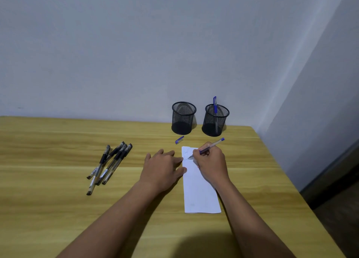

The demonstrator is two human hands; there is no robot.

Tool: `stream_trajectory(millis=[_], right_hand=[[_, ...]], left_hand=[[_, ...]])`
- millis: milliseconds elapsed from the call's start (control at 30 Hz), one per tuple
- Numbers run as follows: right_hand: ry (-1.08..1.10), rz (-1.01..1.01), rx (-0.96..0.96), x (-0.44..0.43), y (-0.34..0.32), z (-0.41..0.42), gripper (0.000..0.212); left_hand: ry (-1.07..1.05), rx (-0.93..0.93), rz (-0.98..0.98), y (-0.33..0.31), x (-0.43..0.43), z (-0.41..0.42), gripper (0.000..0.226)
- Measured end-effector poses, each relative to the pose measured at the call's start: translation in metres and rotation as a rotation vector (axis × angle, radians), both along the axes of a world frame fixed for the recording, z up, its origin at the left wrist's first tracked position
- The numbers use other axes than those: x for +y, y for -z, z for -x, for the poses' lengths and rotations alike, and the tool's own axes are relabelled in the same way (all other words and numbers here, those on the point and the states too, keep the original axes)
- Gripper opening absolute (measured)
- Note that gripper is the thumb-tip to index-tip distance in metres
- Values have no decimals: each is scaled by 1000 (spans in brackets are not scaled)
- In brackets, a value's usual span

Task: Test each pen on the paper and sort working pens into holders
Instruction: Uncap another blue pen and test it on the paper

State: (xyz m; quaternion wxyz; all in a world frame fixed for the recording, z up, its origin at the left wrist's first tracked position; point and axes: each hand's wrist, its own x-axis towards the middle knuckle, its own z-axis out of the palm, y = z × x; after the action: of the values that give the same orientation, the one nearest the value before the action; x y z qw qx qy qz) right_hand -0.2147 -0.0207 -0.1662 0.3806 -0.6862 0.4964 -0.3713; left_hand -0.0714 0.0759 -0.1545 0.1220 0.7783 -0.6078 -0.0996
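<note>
1. We look down on a wooden table [58, 209] pushed into the corner of a pale wall [136, 44], both of a person's bare forearms reaching forward across it.
2. The right hand [212, 163] is clenched around a blue pen [210, 146] in a writing grip, the uncapped tip pressed to the upper part of a long strip of white paper [200, 195], beside a few faint scribbles near its top edge.
3. The pen's barrel slants up and to the right, its blue end pointing toward the holders.
4. The left hand [162, 167] lies flat and released, palm down, fingers spread on the table, with the thumb and fingertips touching the paper's left edge and grasping nothing.
5. A loose blue cap [179, 139] rests on the table just beyond the paper's top, between the paper and the left holder.
6. Two black mesh holders stand side by side at the back of the table, against the wall: the left holder [183, 119] appears empty, while the right holder [214, 122] contains one capped blue pen [214, 105] standing upright.
7. A loose heap of black pens [109, 163], capped and overlapping one another, lies well to the left of the left hand.
</note>
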Motion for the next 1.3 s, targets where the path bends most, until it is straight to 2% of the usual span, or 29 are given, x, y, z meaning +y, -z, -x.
stream_trajectory(millis=[167, 367, 467, 600, 733, 833, 1033, 1133, 1300], right_hand=[[8, -16, -14, 0, -1, 1, 14], [64, -143, -287, -5, -3, 8, 11], [53, -159, -338, -7, -3, 11, 13], [10, -147, -329, -10, 3, 9, 13], [-25, -147, -345, -13, 7, 8, 13], [-33, -141, -344, -14, 10, 7, 13], [-46, -116, -330, -15, 14, 8, 12], [-34, -134, -350, -13, 11, 7, 11], [-41, -167, -430, -6, -8, 3, 15]], left_hand=[[10, -22, 2, 2, 0, 0, 52], [21, -32, 1, 3, 0, 0, 51], [14, -25, 11, 4, 1, 0, 49], [-21, -18, 181, 5, -2, -2, 39], [-188, 116, 330, 4, -22, -12, 30], [-255, 149, 348, 1, -48, -19, 31], [-285, 31, 286, 4, -79, -26, 25], [-305, 125, 298, 3, -77, -28, 19], [-229, 465, 411, -14, -57, -25, 5]])
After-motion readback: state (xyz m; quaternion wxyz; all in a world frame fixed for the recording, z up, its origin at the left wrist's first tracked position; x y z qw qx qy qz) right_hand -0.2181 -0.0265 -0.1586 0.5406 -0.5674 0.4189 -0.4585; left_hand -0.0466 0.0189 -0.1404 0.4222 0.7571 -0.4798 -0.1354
